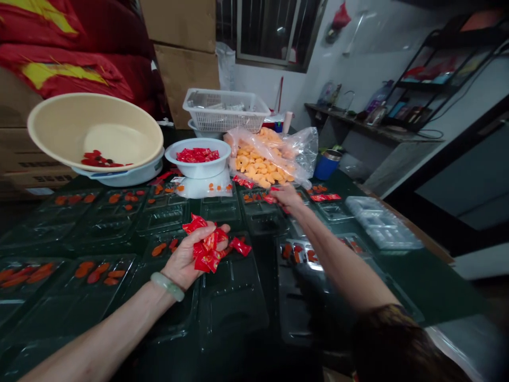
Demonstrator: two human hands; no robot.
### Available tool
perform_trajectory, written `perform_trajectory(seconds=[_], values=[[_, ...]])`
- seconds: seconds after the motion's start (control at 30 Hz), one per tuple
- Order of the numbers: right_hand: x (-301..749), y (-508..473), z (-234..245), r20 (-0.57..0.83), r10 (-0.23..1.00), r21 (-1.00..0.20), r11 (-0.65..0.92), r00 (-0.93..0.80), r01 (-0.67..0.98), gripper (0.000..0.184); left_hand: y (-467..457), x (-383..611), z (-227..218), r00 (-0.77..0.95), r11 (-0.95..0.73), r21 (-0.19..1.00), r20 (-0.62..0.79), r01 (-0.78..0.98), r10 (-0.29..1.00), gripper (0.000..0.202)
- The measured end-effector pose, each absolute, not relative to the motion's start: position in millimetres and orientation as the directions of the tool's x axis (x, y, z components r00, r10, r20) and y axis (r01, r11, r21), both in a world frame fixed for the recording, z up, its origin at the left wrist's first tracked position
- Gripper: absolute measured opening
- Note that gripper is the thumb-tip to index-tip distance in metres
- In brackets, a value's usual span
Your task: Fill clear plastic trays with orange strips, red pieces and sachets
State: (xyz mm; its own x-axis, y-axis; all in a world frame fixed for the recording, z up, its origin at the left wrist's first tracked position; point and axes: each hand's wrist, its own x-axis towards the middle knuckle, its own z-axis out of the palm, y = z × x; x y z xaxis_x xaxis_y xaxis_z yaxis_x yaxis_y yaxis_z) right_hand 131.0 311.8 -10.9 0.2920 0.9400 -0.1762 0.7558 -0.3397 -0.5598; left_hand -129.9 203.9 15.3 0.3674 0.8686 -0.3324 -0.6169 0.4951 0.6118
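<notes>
from where i stand, the person's left hand (185, 262) is turned palm up over the clear trays, its fingers curled round a loose bunch of shiny red packets (207, 249), the thumb lying across them. one more red packet (240, 246) pokes out just beyond those fingertips (whether it is gripped or lying on the tray, i can't tell). a pale green bangle (167, 286) circles that wrist.

the right hand (289, 199) is stretched farther out, above the far row of trays, its fingers closed together on a small red packet (271, 197); the hand is a bit blurred. beneath it is a clear tray (264, 224) with orange-red pieces (251, 197) in its far compartments.

beyond the trays, on the dark green table (437, 286), a white bowl (198, 171) holds a heap of the same packets. to its right, touching or nearly so, a clear plastic bag (304, 146) spills orange slices (258, 165), and a blue cup (326, 165) stands beside that. to the bowl's left, a big cream basin (95, 122) leans at a tilt, a few red pieces (97, 159) inside.
</notes>
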Motion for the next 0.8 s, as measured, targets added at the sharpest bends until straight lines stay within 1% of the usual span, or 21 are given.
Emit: perform_trajectory(seconds=[0.13,0.27,0.37,0.53,0.63,0.73,0.8], values=[[197,288,-8,-0.263,0.85,-0.505,-0.524,0.456,0.686,0.023,204,-127,14,0.365,0.504,0.611,-0.347,-0.611,0.864,0.007],[233,276,-19,-0.266,0.799,-0.421,-0.6,0.539,0.681,0.022,203,-121,13,0.369,0.511,0.618,-0.355,-0.597,0.859,0.006],[241,282,-24,-0.276,0.812,-0.378,-0.583,0.513,0.719,0.021,202,-119,15,0.379,0.508,0.625,-0.34,-0.592,0.861,0.006],[251,294,-11,-0.445,0.828,-0.395,-0.524,0.342,0.754,0.031,199,-123,20,0.365,0.493,0.629,-0.333,-0.601,0.87,0.007],[257,294,-4,-0.504,0.811,-0.364,-0.512,0.297,0.778,0.03,197,-129,21,0.351,0.484,0.634,-0.334,-0.604,0.875,0.008],[257,294,-5,-0.518,0.799,-0.292,-0.5,0.304,0.815,0.027,197,-133,18,0.344,0.477,0.636,-0.331,-0.607,0.879,0.007],[254,295,-7,-0.489,0.808,-0.243,-0.488,0.329,0.838,0.027,198,-134,16,0.349,0.473,0.634,-0.321,-0.611,0.88,0.007]])
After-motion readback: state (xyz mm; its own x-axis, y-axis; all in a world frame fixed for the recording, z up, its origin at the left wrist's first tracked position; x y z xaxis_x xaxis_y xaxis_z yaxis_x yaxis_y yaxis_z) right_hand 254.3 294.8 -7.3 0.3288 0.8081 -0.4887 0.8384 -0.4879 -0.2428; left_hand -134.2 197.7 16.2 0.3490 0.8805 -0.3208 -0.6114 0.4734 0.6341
